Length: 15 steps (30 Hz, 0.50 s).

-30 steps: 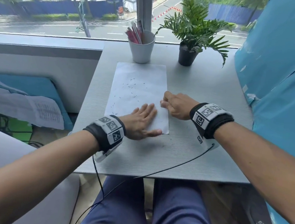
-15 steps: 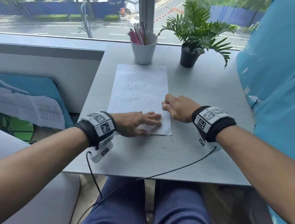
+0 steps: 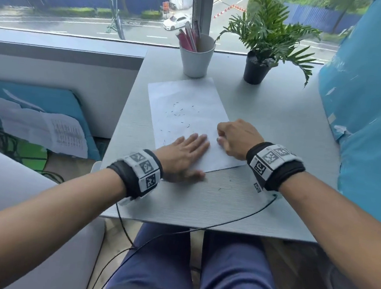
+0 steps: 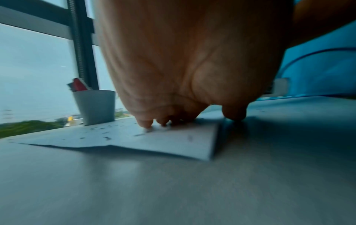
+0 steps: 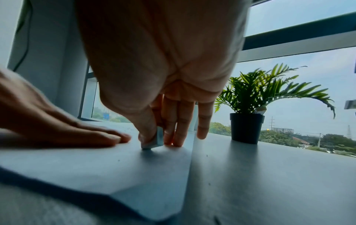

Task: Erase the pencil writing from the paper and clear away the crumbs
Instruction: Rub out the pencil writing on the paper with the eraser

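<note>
Head view: paper (image 3: 188, 102) flat on table (image 3: 278, 133), dark crumbs (image 3: 178, 114) scattered mid-sheet. Left hand (image 3: 181, 157) spread flat on near edge. Right hand (image 3: 237, 138) pinches what looks like an eraser (image 5: 155, 140) against the sheet.

The left hand (image 3: 182, 158) is lying flat, palm down, fingers straight and close together, thumb spread out to the near side. The right hand (image 3: 236, 138) is resting just beside it, fingers curled downward, thumb and fingertips pinching. Both forearms are reaching forward, banded at the wrists.
</note>
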Each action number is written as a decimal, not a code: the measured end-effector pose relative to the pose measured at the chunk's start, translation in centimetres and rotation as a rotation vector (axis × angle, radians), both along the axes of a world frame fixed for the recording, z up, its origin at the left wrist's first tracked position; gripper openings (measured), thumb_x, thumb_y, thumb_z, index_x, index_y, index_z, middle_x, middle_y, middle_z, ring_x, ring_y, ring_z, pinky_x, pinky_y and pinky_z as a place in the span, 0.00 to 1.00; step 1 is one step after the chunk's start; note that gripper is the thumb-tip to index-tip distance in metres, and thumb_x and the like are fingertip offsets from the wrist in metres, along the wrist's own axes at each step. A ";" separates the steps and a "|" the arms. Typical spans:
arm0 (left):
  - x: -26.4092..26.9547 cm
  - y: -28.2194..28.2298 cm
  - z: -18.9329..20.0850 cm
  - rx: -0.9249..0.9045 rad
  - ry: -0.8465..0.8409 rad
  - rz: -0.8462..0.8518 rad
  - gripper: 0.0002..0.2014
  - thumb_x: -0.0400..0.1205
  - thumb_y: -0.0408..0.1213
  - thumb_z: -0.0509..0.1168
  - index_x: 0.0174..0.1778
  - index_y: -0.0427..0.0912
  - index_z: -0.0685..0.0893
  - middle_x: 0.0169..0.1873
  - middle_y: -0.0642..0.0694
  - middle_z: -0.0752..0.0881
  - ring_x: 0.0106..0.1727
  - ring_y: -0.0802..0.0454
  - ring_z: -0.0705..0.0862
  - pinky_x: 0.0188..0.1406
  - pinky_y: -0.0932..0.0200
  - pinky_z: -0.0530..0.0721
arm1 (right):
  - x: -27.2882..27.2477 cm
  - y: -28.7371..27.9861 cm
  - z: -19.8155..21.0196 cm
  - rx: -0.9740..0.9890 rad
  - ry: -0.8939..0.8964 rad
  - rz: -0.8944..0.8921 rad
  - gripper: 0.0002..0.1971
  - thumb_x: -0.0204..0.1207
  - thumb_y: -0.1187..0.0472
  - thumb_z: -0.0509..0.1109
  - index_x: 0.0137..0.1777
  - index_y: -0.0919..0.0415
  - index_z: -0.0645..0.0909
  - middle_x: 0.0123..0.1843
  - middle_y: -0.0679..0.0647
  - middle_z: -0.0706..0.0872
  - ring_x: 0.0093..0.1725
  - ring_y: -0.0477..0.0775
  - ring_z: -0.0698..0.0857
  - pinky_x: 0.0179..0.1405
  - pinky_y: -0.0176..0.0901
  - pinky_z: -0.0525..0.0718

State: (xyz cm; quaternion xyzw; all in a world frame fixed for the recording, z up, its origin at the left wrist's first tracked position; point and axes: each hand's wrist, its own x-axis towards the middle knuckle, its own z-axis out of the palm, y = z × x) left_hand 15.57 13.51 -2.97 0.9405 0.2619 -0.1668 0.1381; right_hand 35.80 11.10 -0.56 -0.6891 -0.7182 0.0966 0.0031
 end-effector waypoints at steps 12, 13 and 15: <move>-0.5 1.5 0.9 -0.202 -0.262 -0.018 0.36 0.88 0.49 0.60 0.88 0.46 0.51 0.87 0.47 0.46 0.87 0.52 0.44 0.86 0.42 0.46 | 0.1 0.1 0.3 -0.023 0.004 0.032 0.05 0.81 0.57 0.66 0.49 0.57 0.79 0.47 0.58 0.87 0.51 0.62 0.81 0.48 0.50 0.77; -0.2 2.5 0.8 -0.181 -0.231 0.016 0.39 0.86 0.50 0.65 0.88 0.47 0.51 0.88 0.47 0.46 0.87 0.51 0.44 0.86 0.40 0.47 | 0.1 0.1 0.4 -0.024 0.015 0.027 0.05 0.80 0.57 0.67 0.48 0.57 0.79 0.47 0.57 0.87 0.51 0.62 0.81 0.48 0.49 0.77; 0.4 4.1 0.7 -0.185 -0.138 0.039 0.47 0.80 0.56 0.70 0.88 0.52 0.49 0.87 0.48 0.42 0.87 0.51 0.40 0.86 0.40 0.40 | 0.2 0.3 0.5 -0.024 0.033 0.022 0.05 0.79 0.56 0.69 0.47 0.57 0.81 0.48 0.57 0.88 0.51 0.62 0.82 0.48 0.48 0.77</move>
